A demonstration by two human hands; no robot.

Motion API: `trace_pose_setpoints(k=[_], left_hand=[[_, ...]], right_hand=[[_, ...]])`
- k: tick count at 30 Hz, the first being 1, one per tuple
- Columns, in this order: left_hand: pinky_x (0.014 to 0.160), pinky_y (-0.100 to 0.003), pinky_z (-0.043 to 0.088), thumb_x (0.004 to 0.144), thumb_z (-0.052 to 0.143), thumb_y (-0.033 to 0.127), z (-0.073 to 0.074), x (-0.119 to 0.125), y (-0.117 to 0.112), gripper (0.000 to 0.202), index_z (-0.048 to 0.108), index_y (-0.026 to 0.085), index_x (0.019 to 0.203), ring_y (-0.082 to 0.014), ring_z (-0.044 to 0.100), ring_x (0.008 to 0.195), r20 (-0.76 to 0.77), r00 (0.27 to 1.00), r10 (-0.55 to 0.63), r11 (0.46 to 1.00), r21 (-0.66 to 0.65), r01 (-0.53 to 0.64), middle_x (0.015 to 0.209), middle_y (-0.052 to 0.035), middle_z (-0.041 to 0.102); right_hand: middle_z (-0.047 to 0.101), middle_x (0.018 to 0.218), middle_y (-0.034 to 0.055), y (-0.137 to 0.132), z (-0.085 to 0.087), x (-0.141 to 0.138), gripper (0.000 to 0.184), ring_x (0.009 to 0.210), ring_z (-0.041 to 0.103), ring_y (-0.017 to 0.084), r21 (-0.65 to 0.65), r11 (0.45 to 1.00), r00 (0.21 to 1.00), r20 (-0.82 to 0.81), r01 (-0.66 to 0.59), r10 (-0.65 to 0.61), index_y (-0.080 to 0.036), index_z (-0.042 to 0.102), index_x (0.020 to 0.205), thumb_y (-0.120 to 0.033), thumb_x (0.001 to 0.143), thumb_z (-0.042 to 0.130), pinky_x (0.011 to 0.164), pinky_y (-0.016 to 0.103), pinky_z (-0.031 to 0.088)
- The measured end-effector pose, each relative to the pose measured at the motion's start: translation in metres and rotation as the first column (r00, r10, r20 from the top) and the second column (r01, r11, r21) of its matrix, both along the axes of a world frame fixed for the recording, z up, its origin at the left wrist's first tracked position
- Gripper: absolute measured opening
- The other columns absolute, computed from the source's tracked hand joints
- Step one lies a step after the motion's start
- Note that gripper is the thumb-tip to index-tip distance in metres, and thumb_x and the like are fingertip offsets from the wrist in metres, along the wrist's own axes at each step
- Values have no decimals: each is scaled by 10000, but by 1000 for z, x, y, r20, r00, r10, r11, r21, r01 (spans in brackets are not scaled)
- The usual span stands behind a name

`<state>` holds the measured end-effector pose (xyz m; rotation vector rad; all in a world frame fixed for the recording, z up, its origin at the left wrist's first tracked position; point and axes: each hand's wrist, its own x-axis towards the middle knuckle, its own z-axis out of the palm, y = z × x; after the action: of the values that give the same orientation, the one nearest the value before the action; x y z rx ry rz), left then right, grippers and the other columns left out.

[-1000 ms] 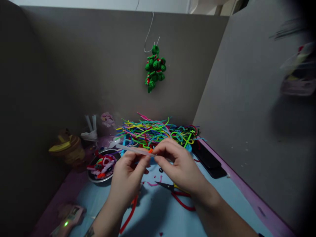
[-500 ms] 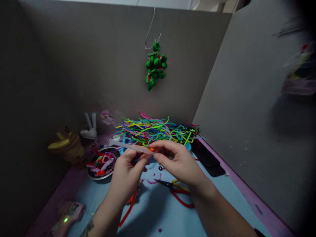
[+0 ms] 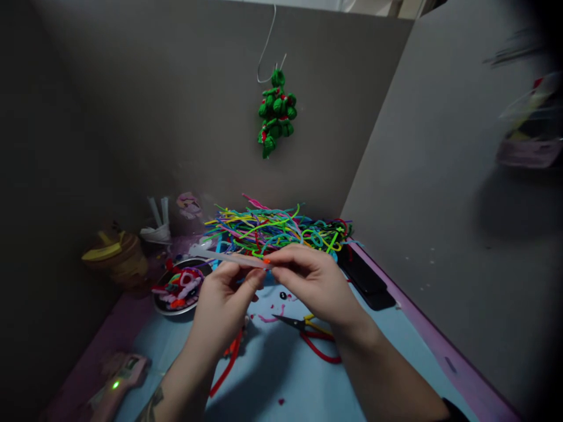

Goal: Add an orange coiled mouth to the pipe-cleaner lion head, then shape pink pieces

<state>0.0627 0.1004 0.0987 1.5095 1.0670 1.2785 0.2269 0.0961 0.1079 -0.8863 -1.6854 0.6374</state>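
My left hand (image 3: 224, 305) pinches a translucent stick (image 3: 220, 256) that points up and to the left. My right hand (image 3: 312, 281) meets it at the stick's near end, its fingertips pressed on a small orange piece (image 3: 266, 261) there. Both hands hover above the blue mat (image 3: 281, 375). Just under my right hand lie red-handled scissors (image 3: 310, 337), and a red pipe cleaner (image 3: 226, 366) lies under my left wrist.
A heap of coloured pipe cleaners (image 3: 277, 230) fills the back of the desk. A metal dish (image 3: 173, 290) of small made pieces sits left, a pink glue gun (image 3: 116, 384) at the near left, a black phone (image 3: 365, 281) right. A green ornament (image 3: 275, 114) hangs on the partition.
Both hands have drifted slightly up and left with the stick, and the view has tilted a little. The grip looks the same.
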Motion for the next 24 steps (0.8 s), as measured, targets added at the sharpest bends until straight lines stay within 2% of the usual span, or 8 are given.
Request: trace_pose_setpoints(k=[3,7,9,12,14,16,21,24], left_hand=[[550,-229,501,754,712,316,1,0,-1,159,736,165,800,-152,622,628,11,1000,-11,1000,-23,11,708,-29,696],[536,-238,515,756,726,347,4,1,-7,223,739,163,881,-162,636,644,67,998,-21,994,-104,28,729,-29,688],[512,-232,507,755,736,369,5,2,-9,260,735,156,904,-158,629,631,117,993,-26,987,-154,44,726,-27,675],[468,-210,475,744,759,388,4,1,-9,299,731,153,926,-128,589,565,207,977,-53,977,-194,94,694,-11,652],[422,-199,435,751,756,411,2,0,-8,327,725,155,952,-102,535,486,242,967,-77,968,-216,130,641,8,626],[392,-191,396,773,733,440,-1,-1,-6,338,719,149,945,-86,492,437,242,968,-72,968,-217,126,597,19,601],[481,-189,454,819,694,389,-3,2,-5,252,714,147,885,-109,570,565,143,990,11,998,-59,-3,679,-8,640],[494,-197,473,848,656,359,-3,4,-5,211,702,158,892,-109,575,571,79,996,48,998,26,-51,724,-7,647]], right_hand=[[740,876,24,-1,0,0,239,824,669,144,117,992,998,44,39,-44,-233,753,945,-84,838,600,752,288,541],[738,911,26,-2,-3,1,285,848,677,149,282,956,989,95,85,-116,-244,738,1013,-66,858,579,769,292,559],[728,938,46,-2,-6,1,310,864,679,154,397,913,979,133,93,-158,-234,723,1068,-62,879,547,768,290,567],[712,955,99,1,-10,0,333,886,675,177,574,815,952,199,80,-234,-176,699,1130,-42,894,506,775,307,575],[711,946,119,3,-11,0,330,884,670,192,653,755,933,232,59,-274,-153,689,1134,-30,892,502,771,327,578],[714,939,121,4,-12,-1,313,876,670,195,685,727,930,235,48,-283,-152,688,1114,-26,893,505,753,332,579],[716,923,101,4,-12,-6,261,854,673,180,644,761,950,182,80,-254,-165,697,1038,-26,883,540,735,318,576],[712,919,85,2,-12,-9,264,851,673,165,596,796,964,137,105,-229,-176,699,1013,-15,871,546,742,301,573]])
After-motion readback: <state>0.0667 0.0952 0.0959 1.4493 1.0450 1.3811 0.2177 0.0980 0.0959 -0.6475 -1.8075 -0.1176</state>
